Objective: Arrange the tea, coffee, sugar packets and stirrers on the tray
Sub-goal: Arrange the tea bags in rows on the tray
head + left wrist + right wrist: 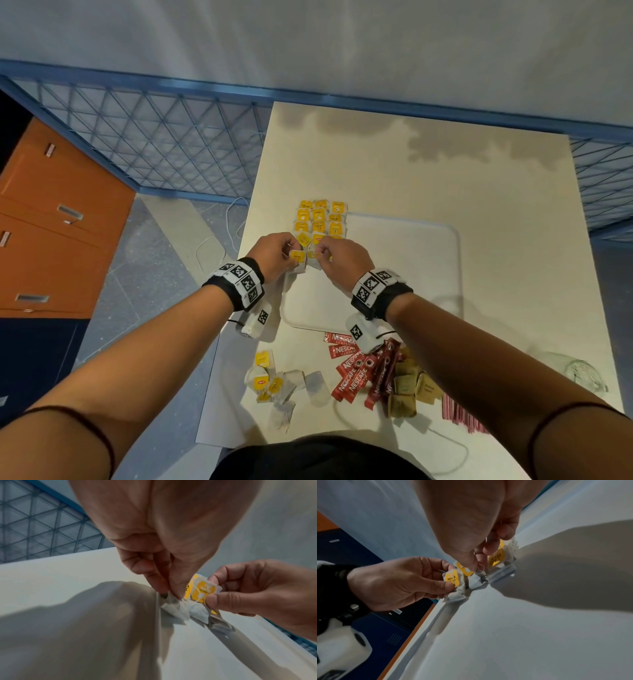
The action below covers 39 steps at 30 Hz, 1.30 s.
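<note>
pinching: left hand [274, 255] nips a tea bag [297, 257] by its yellow tag between thumb and forefinger, at the tray's near left corner.
right grip: right hand [342, 258] has thumb and fingertips pressed together on the string and tag of a second bag [475, 580] just beside the first; both grips are closed small, no finger spread.
tray: tray [452, 260], white, smooth, rounded corners with a raised rim, lying flat on the pale bench [496, 178].
arranged tea: rows of tea bags [320, 219] lie along the tray's far left part, three across, yellow tags up.
textures: bags are crinkled white filter paper with thin string; tags are glossy yellow.
writing: held tag reads "relax" in the right wrist view; the rest is too blurred.
loose tea: loose bags [277, 383] lie scattered on the bench near the body.
coffee: red sachets [359, 373] printed "nescafe classic", heaped right of them.
sugar: brown paper packets [411, 387] touching the coffee heap.
stirrers: red-striped stirrers [459, 414] at the near right.
</note>
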Tool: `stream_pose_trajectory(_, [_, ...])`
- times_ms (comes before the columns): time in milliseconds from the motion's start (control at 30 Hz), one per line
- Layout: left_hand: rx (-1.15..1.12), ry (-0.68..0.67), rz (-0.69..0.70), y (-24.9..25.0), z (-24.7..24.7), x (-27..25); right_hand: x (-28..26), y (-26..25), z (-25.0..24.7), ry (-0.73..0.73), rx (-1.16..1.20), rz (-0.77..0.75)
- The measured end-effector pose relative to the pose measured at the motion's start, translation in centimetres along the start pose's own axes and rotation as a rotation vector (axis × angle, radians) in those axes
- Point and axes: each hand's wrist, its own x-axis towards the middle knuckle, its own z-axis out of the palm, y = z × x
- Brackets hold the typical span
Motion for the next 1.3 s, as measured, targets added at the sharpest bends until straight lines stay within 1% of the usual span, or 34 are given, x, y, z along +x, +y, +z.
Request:
stream_pose_trajectory(167, [0.039, 0.034, -0.003, 0.3, 0.3, 0.9, 0.8, 0.5, 0.4, 0.031, -0.018, 0.039])
stream_pose_trajectory(267, [0.113, 0.043, -0.003, 0.4, 0.4, 1.3, 1.1, 0.7, 0.4, 0.04, -0.033, 0.056])
stream_pose_trajectory(400, [0.172, 0.062, -0.045, 0.6, 0.4, 1.8, 1.6, 0.8, 0.5, 0.032, -0.022, 0.058])
stream_pose_trajectory(533, [0.125, 0.106, -0.073, 0.7, 0.4, 2.0, 1.5, 0.6, 0.3, 0.031, 0.038, 0.06])
stream_pose_trajectory(633, [0.07, 0.157, -0.048, 0.5, 0.3, 1.4, 0.8, 0.5, 0.3, 0.062, 0.073, 0.042])
stream_pose_trajectory(700, [0.087, 0.137, 0.008, 0.2, 0.2, 0.9, 0.3, 0.5, 0.5, 0.068, 0.038, 0.012])
stream_pose_trajectory(767, [0.141, 0.08, 0.057, -0.1, 0.1, 0.4, -0.2, 0.5, 0.6, 0.053, -0.004, -0.017])
stream_pose_trajectory(867, [0.222, 0.02, 0.066, -0.6, 0.4, 0.1, -0.8, 0.5, 1.0, 0.066, -0.009, -0.022])
stream_pose_trajectory(933, [0.257, 0.01, 0.064, -0.9, 0.7, 0.1, -1.1, 0.4, 1.2, 0.09, 0.016, 0.003])
stream_pose_trajectory(1000, [0.271, 0.012, 0.068, -0.9, 0.9, 0.0, -1.1, 0.4, 1.5, 0.085, -0.001, -0.005])
stream_pose_trajectory(1100, [0.279, 0.023, 0.084, -1.0, 1.2, 0.1, -1.0, 0.5, 1.7, 0.026, -0.062, -0.023])
stream_pose_trajectory(1200, [0.277, 0.03, 0.087, -1.0, 1.3, 0.3, -0.4, 0.4, 1.6, -0.035, -0.126, -0.001])
stream_pose_trajectory(1300, [0.279, 0.035, 0.091, -0.9, 1.4, 0.4, 0.2, 0.1, 1.5, -0.052, -0.132, 0.012])
